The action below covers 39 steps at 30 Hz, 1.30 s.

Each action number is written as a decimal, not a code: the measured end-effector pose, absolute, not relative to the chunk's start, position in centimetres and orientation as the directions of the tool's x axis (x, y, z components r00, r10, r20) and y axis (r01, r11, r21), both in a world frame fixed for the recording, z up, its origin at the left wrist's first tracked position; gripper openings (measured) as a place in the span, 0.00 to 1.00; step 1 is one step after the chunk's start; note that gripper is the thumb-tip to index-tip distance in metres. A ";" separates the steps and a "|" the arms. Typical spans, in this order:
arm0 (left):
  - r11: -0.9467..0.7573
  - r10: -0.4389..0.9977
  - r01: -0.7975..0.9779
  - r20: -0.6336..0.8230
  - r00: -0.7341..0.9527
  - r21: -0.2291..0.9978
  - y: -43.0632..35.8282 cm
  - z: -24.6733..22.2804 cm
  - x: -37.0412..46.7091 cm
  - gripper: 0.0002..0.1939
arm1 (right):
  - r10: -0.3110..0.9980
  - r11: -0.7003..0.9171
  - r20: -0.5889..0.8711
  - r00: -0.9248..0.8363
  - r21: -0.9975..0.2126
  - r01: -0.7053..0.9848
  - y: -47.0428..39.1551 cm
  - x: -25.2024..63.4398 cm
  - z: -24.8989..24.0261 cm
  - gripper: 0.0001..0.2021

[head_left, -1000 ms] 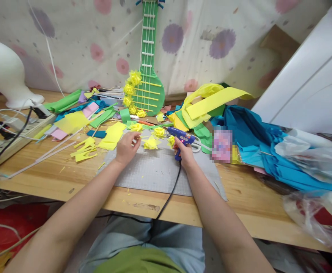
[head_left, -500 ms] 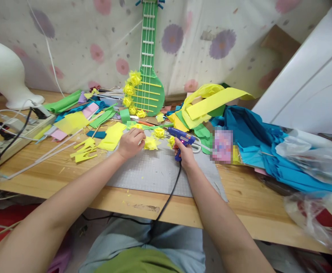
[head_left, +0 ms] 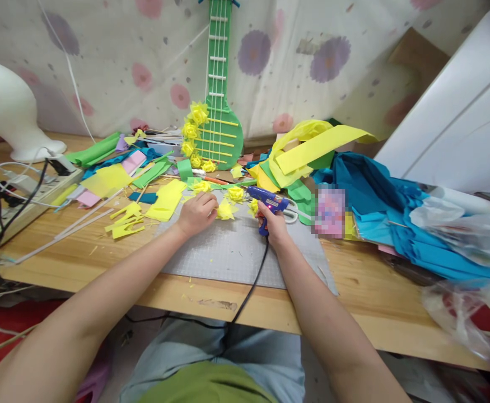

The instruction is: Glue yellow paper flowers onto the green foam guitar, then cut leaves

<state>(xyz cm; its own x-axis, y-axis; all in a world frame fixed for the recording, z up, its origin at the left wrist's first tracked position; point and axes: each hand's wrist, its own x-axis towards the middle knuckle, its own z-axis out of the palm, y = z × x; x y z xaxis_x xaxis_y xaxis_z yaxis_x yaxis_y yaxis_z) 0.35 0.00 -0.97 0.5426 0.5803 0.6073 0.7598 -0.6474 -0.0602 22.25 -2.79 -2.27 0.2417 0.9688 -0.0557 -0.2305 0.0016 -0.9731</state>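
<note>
Grey gridded mat [head_left: 228, 252] lies close to the front edge of the worktop [head_left: 356, 291], about midway between its sides. Right hand [head_left: 276, 225]: fingers wrapped round the grip of a blue glue gun [head_left: 272, 200], red light showing, nozzle toward the left. Left hand [head_left: 196, 215]: fingers bent close together beside a yellow paper flower [head_left: 225, 210]; cannot tell whether they pinch anything. Three more loose flowers [head_left: 235, 194] sit around the mat's far part, formed but unattached. Beyond, near the back edge, green stringed instrument [head_left: 233, 131] stands upright. Done, apparently: strings, frets, five flowers along its body's lower-left rim; right rim undecorated.
</note>
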 end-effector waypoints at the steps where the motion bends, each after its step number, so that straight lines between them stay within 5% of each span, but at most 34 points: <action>1: -0.653 0.584 0.755 0.595 0.552 -0.059 0.0 -1.0 0.3 0.06 | 0.968 0.002 -0.055 0.244 -0.974 -0.228 -2.8 22.2 -2.3 0.19; 9: -0.687 0.618 0.726 0.516 0.592 -0.010 -0.5 -0.7 0.2 0.09 | 0.970 0.010 -0.047 0.238 -0.971 -0.237 -2.8 22.2 -2.2 0.19; 19: -0.759 0.625 0.616 0.502 0.598 0.212 -0.6 -1.2 -0.1 0.31 | 0.970 0.007 -0.052 0.238 -0.971 -0.240 -2.8 22.2 -2.2 0.20; 30: -0.740 0.662 0.618 0.451 0.598 0.267 -0.4 -0.9 0.3 0.30 | 0.967 0.008 -0.046 0.252 -0.978 -0.208 -2.8 22.2 -2.2 0.19; 39: -0.788 0.604 0.584 0.422 0.676 0.192 -0.5 -0.3 0.3 0.31 | 0.963 0.000 -0.067 0.260 -0.969 -0.249 -2.9 22.2 -2.0 0.20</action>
